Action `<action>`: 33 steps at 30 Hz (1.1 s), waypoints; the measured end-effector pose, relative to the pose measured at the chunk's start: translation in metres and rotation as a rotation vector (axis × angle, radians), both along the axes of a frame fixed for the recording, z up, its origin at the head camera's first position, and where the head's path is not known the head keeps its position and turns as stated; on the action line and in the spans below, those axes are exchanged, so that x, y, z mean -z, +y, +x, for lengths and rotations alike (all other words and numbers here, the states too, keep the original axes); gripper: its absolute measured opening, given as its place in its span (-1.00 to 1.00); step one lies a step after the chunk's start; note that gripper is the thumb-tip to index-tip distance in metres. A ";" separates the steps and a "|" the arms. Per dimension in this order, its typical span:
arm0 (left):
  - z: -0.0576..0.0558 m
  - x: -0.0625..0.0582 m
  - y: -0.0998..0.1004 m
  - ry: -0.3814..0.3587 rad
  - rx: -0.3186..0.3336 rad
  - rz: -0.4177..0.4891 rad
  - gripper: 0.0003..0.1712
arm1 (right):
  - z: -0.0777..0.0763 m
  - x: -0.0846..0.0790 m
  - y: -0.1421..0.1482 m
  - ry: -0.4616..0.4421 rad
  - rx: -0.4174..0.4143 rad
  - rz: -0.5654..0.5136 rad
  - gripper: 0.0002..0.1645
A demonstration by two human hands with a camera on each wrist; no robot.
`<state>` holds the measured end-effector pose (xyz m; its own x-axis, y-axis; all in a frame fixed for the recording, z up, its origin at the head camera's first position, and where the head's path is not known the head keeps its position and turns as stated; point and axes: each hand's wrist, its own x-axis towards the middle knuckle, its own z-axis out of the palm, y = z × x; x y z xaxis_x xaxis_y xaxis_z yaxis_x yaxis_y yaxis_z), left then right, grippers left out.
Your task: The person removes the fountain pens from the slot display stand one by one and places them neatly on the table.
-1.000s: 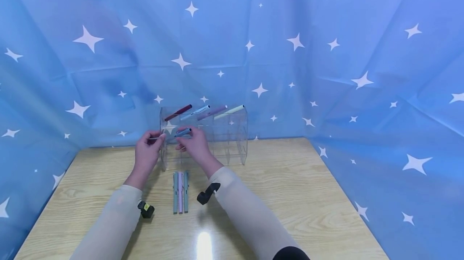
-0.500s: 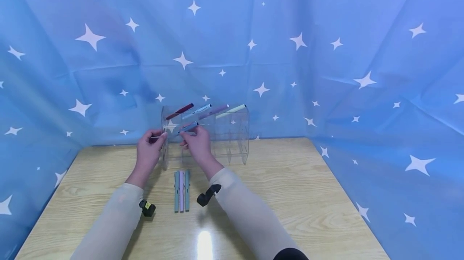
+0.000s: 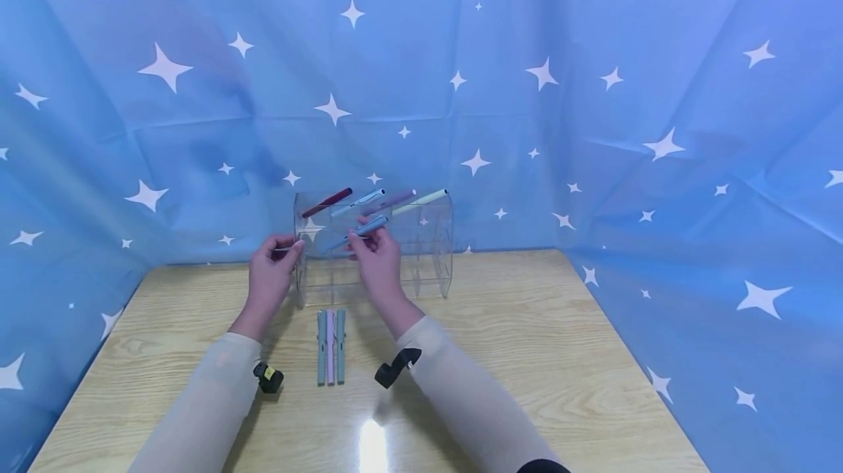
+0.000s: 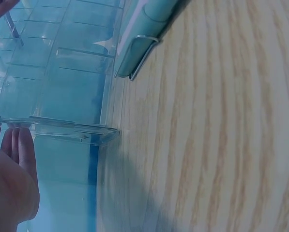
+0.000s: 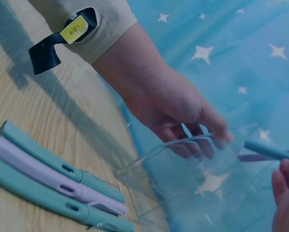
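Note:
A clear acrylic pen rack (image 3: 431, 268) stands at the back of the table. My left hand (image 3: 268, 279) grips its left side panel, thumb on one face and fingers on the other, as the right wrist view shows the hand (image 5: 168, 99) doing. My right hand (image 3: 380, 261) pinches a blue pen (image 3: 377, 224), tilted up to the right, in front of the rack's tier below the top. In the right wrist view the pen (image 5: 265, 148) is partly hidden by fingers. Along the top tier lie a dark red pen (image 3: 328, 202), a light blue pen (image 3: 358, 203), a purple pen (image 3: 395, 201) and a pale green pen (image 3: 424, 200).
On the wooden table (image 3: 527, 356), in front of the rack, a lilac pen (image 3: 331, 348) lies between two teal pens, the left teal pen (image 3: 321, 348) and the right teal pen (image 3: 340, 348). A blue star-printed cloth (image 3: 514, 114) hangs behind the table and along its sides.
My right hand has moved right and slightly up along the rack with the blue pen, showing more of the pen. My left hand keeps its grip on the side panel.

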<state>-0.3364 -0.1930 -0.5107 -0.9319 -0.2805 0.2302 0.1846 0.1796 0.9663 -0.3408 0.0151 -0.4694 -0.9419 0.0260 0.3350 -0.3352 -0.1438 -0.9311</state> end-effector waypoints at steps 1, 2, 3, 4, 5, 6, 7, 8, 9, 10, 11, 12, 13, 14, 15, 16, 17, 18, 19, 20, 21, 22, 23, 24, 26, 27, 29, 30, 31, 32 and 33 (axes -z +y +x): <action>0.000 0.000 0.000 0.003 -0.001 0.003 -0.53 | 0.002 0.000 0.002 0.003 0.001 0.010 -0.53; 0.001 -0.001 0.001 0.005 -0.002 0.006 -0.54 | 0.003 0.000 0.005 0.007 0.001 0.021 -0.51; 0.001 -0.001 0.001 0.005 -0.004 0.007 -0.54 | 0.004 0.000 0.007 0.007 -0.006 0.025 -0.49; 0.001 -0.002 0.001 0.005 -0.005 0.008 -0.54 | 0.006 -0.001 0.009 0.006 -0.017 0.027 -0.46; 0.001 -0.002 0.001 0.004 -0.005 0.010 -0.54 | 0.007 -0.001 0.011 0.004 -0.029 0.028 -0.43; 0.002 -0.002 0.001 0.003 -0.005 0.013 -0.54 | 0.009 -0.001 0.012 0.001 -0.047 0.023 -0.39; 0.001 -0.003 0.000 -0.001 -0.005 0.017 -0.54 | 0.011 -0.001 0.014 -0.004 -0.066 0.020 -0.37; 0.001 -0.002 0.000 -0.006 -0.004 0.018 -0.55 | 0.012 -0.001 0.015 -0.008 -0.083 0.018 -0.35; 0.001 -0.002 0.000 -0.010 -0.002 0.020 -0.54 | 0.014 -0.001 0.017 -0.015 -0.101 0.016 -0.32; 0.001 -0.002 0.000 -0.014 0.001 0.023 -0.54 | 0.016 -0.001 0.018 -0.021 -0.114 0.019 -0.30; 0.001 -0.001 0.000 -0.016 0.003 0.027 -0.54 | 0.017 -0.001 0.019 -0.027 -0.126 0.023 -0.29; 0.000 -0.001 0.000 -0.018 0.005 0.029 -0.54 | 0.019 0.000 0.020 -0.036 -0.140 0.022 -0.27; 0.000 -0.001 0.000 -0.020 0.007 0.030 -0.54 | 0.021 0.000 0.022 -0.041 -0.151 0.027 -0.25; 0.000 0.000 -0.001 -0.021 0.010 0.031 -0.54 | 0.022 0.000 0.023 -0.045 -0.164 0.026 -0.24; 0.000 0.000 -0.001 -0.022 0.012 0.029 -0.54 | 0.024 0.000 0.024 -0.052 -0.177 0.024 -0.23; 0.000 0.000 -0.001 -0.020 0.012 0.028 -0.54 | 0.025 0.000 0.025 -0.056 -0.191 0.023 -0.23; 0.000 0.000 -0.001 -0.018 0.012 0.026 -0.54 | 0.027 0.001 0.026 -0.062 -0.205 0.020 -0.23; 0.001 -0.001 -0.001 -0.016 0.012 0.022 -0.53 | 0.028 0.001 0.027 -0.066 -0.219 0.019 -0.23; 0.001 -0.001 0.000 -0.014 0.012 0.021 -0.53 | 0.030 0.001 0.028 -0.068 -0.230 0.020 -0.23; 0.002 -0.002 0.000 -0.012 0.012 0.020 -0.54 | 0.031 0.002 0.028 -0.072 -0.239 0.024 -0.23; 0.002 -0.002 0.000 -0.010 0.013 0.020 -0.54 | 0.033 0.003 0.029 -0.077 -0.247 0.029 -0.23; 0.002 -0.002 0.000 -0.009 0.014 0.021 -0.54 | 0.034 0.003 0.030 -0.080 -0.254 0.035 -0.21; 0.003 -0.003 0.000 -0.008 0.014 0.021 -0.53 | 0.035 0.004 0.031 -0.085 -0.258 0.041 -0.21; 0.003 -0.003 0.000 -0.008 0.016 0.023 -0.54 | 0.036 0.004 0.032 -0.092 -0.264 0.047 -0.20; 0.003 -0.004 0.000 -0.004 0.017 0.027 -0.54 | 0.038 0.005 0.034 -0.102 -0.272 0.062 -0.17; 0.003 -0.004 0.001 -0.003 0.018 0.028 -0.54 | 0.039 0.006 0.035 -0.109 -0.276 0.071 -0.17; 0.003 -0.004 0.001 0.003 0.018 0.031 -0.54 | 0.041 0.008 0.038 -0.118 -0.286 0.090 -0.15; 0.003 -0.003 0.001 0.006 0.017 0.029 -0.55 | 0.042 0.009 0.039 -0.119 -0.293 0.099 -0.15; 0.003 -0.003 0.001 0.008 0.015 0.024 -0.55 | 0.042 0.010 0.041 -0.118 -0.299 0.109 -0.15; 0.002 -0.002 0.001 0.009 0.014 0.020 -0.55 | 0.043 0.012 0.042 -0.118 -0.309 0.115 -0.13; 0.002 -0.002 0.001 0.010 0.012 0.016 -0.55 | 0.044 0.012 0.044 -0.119 -0.318 0.120 -0.11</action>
